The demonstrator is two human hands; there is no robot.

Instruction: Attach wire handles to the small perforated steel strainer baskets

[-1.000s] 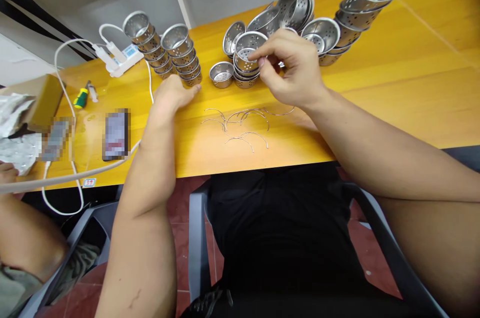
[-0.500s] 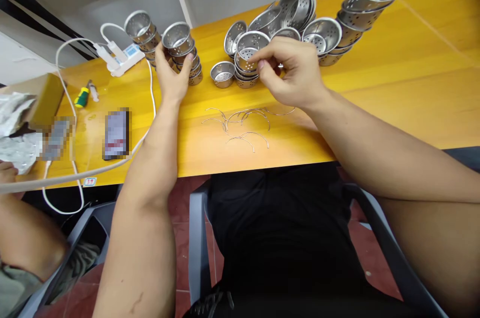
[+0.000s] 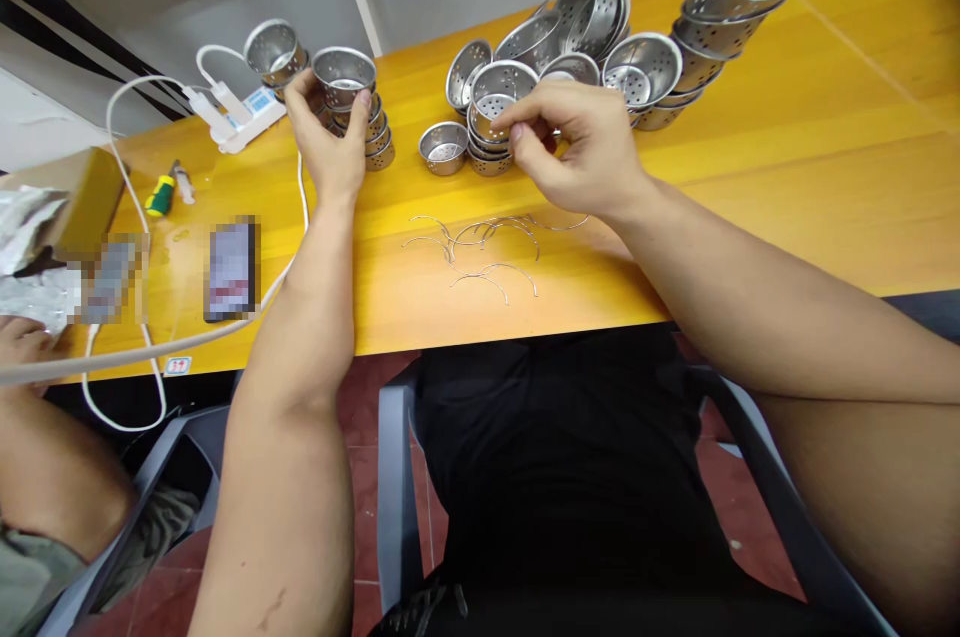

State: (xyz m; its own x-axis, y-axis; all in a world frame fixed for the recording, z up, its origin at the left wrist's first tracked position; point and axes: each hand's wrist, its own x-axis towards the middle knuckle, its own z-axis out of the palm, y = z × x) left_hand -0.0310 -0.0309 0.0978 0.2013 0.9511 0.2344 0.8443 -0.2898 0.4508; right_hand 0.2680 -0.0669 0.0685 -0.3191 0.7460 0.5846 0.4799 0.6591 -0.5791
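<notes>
My left hand grips the top perforated metal cup of a stack, thumb on its right side and fingers round its left. That cup sits shifted left of the cups beneath. My right hand is closed in a pinch in front of the middle cups; whether anything is between its fingertips I cannot make out. Just left of those fingertips stands a short stack topped by a perforated cup, with a single low cup beside it. Several thin curved wires lie on the table nearer me.
A tall leaning cup stack stands at the right, tilted cups behind. Left are another cup stack, a power strip, a white cable, a phone and a screwdriver. Another person's hand rests at the far left.
My left hand has shifted slightly left, and the top cup has moved with it, off line from the cups below. My right hand has barely moved.
</notes>
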